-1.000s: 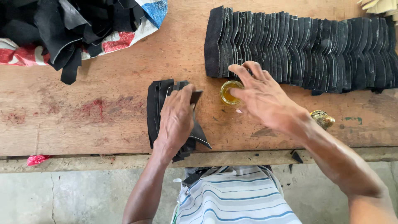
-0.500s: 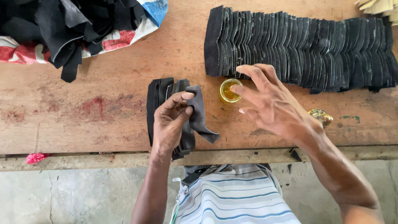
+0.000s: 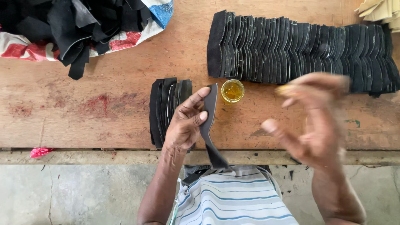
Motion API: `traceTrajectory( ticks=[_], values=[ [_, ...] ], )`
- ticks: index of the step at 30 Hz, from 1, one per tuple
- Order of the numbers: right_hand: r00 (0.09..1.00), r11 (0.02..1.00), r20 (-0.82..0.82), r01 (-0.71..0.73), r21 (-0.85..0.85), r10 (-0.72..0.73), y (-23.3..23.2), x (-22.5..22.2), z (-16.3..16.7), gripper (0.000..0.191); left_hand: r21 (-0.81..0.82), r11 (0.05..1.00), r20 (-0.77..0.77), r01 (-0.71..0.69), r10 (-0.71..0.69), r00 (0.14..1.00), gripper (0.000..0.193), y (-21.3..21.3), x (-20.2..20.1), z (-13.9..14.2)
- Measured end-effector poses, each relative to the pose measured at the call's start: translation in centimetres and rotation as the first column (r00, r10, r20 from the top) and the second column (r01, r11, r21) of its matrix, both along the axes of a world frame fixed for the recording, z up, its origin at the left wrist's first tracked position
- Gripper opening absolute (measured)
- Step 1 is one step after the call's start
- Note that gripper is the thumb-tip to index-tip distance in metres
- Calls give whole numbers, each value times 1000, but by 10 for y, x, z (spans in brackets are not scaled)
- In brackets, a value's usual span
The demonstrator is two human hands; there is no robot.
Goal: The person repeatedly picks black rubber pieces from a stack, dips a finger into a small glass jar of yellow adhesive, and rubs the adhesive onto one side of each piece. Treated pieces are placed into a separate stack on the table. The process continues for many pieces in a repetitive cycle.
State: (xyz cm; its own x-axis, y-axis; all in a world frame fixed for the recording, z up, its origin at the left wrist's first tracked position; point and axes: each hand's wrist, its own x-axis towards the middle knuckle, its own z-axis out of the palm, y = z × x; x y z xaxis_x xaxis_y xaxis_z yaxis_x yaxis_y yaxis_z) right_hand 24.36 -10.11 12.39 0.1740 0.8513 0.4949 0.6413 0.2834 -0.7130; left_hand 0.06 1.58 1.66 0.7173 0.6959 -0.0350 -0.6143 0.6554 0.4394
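The long row of black pieces (image 3: 300,52) lies unmoved at 1 o'clock on the wooden table (image 3: 104,108). The right hand (image 3: 316,121), blurred and open with fingers spread, has drawn back from the small yellow cup (image 3: 232,91) toward 4 o'clock. The left hand (image 3: 185,125) has lifted one curved black strip (image 3: 208,125) off the small stack (image 3: 164,108), pinching it upright at centre.

Striped shirt, bare forearms
A white shirt (image 3: 237,200) with blue and grey stripes is worn; no sleeves are seen on the forearms.
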Motion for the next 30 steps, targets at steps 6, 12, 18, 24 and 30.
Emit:
traceTrajectory(
  ticks=[6, 12, 18, 24, 30],
  values=[
    [932, 911, 7, -353, -213, 362, 15, -23, -34, 101, -60, 995, 46, 78, -76, 996, 57, -10, 0, 5],
    [922, 859, -101, -385, -338, 373, 22, -23, -29, 106, -34, 995, 5, 94, -94, 996, 57, -10, -1, 7],
    [916, 878, -99, -400, -264, 388, 23, -25, -35, 101, -18, 996, 28, 86, -86, 996, 56, -10, 2, 5],
    [941, 869, -35, -326, -372, 338, 17, -32, -35, 96, -28, 997, 45, 66, -65, 997, 64, -8, 7, 10],
    [933, 910, 149, -268, -316, 327, 13, -37, -36, 89, 16, 999, 43, 33, -34, 998, 77, -8, 11, 18]
  ],
)
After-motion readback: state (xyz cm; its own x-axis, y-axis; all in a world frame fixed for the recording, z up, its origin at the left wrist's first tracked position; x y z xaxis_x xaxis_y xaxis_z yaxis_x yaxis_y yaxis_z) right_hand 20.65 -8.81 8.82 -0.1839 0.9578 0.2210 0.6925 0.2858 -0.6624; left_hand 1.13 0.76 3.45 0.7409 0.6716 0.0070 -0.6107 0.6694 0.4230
